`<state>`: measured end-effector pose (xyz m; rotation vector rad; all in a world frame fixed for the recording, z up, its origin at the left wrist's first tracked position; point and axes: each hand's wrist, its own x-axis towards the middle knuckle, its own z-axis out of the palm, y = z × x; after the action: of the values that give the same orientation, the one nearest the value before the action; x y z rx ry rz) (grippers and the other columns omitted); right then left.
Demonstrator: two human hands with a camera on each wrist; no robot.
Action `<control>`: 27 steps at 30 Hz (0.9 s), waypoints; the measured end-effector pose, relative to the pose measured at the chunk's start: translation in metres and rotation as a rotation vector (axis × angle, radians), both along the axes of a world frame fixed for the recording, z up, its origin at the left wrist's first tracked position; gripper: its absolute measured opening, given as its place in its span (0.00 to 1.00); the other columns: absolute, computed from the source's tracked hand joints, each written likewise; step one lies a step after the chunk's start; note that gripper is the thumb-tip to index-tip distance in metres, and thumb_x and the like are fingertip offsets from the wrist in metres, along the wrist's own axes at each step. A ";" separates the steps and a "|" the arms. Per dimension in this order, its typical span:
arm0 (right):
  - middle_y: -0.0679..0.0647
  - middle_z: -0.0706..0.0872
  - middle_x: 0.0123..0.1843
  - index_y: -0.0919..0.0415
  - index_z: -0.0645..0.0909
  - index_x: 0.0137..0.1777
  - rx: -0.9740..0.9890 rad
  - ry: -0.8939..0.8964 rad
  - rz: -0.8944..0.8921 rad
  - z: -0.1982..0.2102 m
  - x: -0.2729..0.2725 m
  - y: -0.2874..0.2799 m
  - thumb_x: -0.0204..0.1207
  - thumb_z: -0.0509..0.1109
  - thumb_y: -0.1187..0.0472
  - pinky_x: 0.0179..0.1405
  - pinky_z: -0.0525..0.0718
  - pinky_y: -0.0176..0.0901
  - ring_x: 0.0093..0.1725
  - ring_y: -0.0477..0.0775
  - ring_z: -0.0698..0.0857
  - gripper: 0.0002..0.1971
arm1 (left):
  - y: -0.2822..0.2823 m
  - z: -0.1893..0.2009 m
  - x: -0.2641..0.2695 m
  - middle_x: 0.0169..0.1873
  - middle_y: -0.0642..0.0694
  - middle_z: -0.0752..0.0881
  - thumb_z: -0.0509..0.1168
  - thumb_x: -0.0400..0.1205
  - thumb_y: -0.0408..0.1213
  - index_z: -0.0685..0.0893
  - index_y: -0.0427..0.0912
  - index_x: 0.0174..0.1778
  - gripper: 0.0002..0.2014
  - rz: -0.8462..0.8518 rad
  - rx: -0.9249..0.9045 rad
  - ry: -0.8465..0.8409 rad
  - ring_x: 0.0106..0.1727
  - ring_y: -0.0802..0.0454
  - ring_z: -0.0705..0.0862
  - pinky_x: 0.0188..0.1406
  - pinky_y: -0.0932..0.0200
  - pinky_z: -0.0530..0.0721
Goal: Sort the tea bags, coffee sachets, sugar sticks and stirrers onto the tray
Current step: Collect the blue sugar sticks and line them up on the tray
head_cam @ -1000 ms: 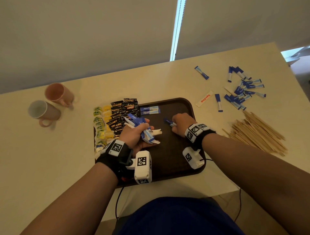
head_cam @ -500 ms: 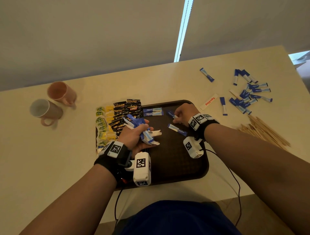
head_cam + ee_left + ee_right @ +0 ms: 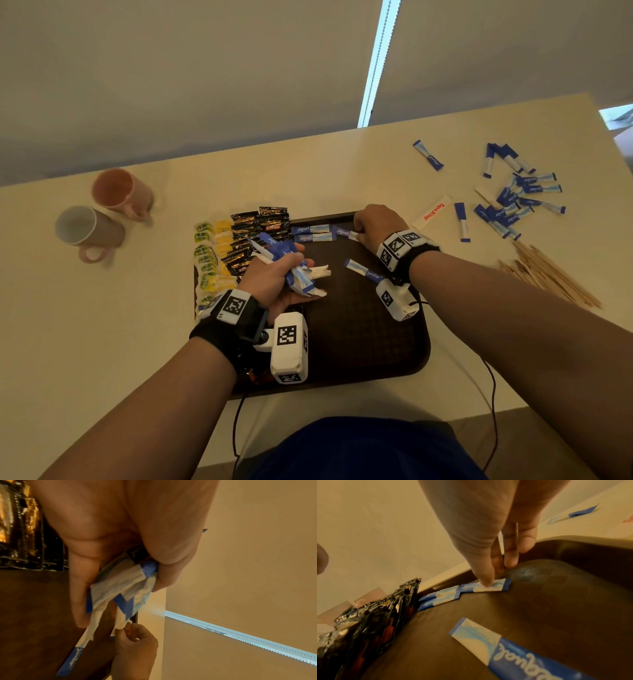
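Nearest, the left hand (image 3: 274, 277) grips a bundle of sugar sticks (image 3: 294, 270), too bunched to count, over the middle of the tray (image 3: 359, 356). Just right of it one loose stick (image 3: 363, 270) lies slantwise on the tray, closer to the right hand (image 3: 376, 224). That hand presses a fingertip on a third stick (image 3: 344, 233), laid lengthwise left to right at the right end of two placed sticks (image 3: 311, 233) by the far rim. Left of these sit coffee sachets (image 3: 260, 233) and tea bags (image 3: 212, 253), uncounted. Far right on the bench (image 3: 342, 164) lie roughly twenty sticks (image 3: 513, 202) and many stirrers (image 3: 548, 277).
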<state>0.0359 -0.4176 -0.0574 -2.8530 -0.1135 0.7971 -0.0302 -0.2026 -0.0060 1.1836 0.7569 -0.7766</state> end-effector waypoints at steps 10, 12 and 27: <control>0.59 0.84 0.58 0.60 0.84 0.61 -0.008 -0.021 0.048 -0.004 0.003 0.008 0.83 0.67 0.56 0.52 0.80 0.47 0.58 0.61 0.84 0.13 | 0.000 -0.003 0.003 0.53 0.37 0.86 0.63 0.86 0.31 0.83 0.43 0.61 0.09 0.005 0.010 0.013 0.55 0.38 0.86 0.36 0.37 0.90; 0.61 0.84 0.60 0.61 0.84 0.63 -0.020 -0.014 0.051 -0.006 0.005 0.007 0.84 0.65 0.57 0.54 0.80 0.48 0.59 0.62 0.83 0.13 | 0.000 -0.003 0.003 0.51 0.38 0.86 0.63 0.86 0.31 0.83 0.43 0.58 0.08 0.010 0.003 0.013 0.55 0.38 0.86 0.38 0.36 0.90; 0.57 0.73 0.68 0.44 0.68 0.79 0.000 -0.049 0.368 -0.011 -0.009 0.032 0.81 0.68 0.56 0.64 0.76 0.54 0.68 0.61 0.72 0.27 | 0.005 -0.004 0.002 0.50 0.38 0.86 0.62 0.87 0.32 0.83 0.43 0.58 0.07 0.024 -0.006 0.004 0.51 0.40 0.87 0.31 0.41 0.91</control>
<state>0.0273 -0.3852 -0.0684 -2.8903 -0.6606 0.7859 -0.0283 -0.1977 -0.0103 1.1665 0.7704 -0.7611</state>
